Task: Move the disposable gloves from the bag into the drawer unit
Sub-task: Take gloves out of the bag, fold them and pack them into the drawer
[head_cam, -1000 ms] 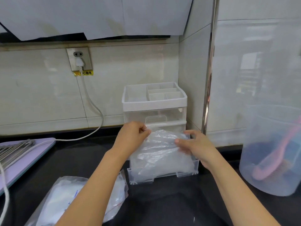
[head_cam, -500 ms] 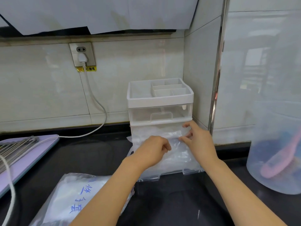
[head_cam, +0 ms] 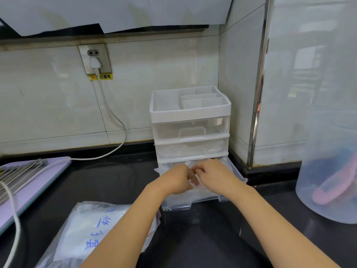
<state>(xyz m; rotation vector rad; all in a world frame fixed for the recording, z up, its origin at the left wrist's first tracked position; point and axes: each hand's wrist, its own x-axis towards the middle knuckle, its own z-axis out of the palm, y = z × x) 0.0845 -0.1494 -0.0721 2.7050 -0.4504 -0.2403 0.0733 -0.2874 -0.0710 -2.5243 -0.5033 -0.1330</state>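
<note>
At back edge of surface (head_cam: 212,238) | drawer unit (head_cam: 190,113): bottom drawer (head_cam: 234,171) pulled out, disposable gloves (head_cam: 199,193) inside | left hand (head_cam: 176,176), right hand (head_cam: 214,176): fingers curled, pinching them | bag (head_cam: 87,229): front left edge.

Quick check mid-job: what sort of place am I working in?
Probably a kitchen or lab prep counter: dark countertop against a tiled wall, a wall socket with a warning label, and a plastic drawer unit.
</note>
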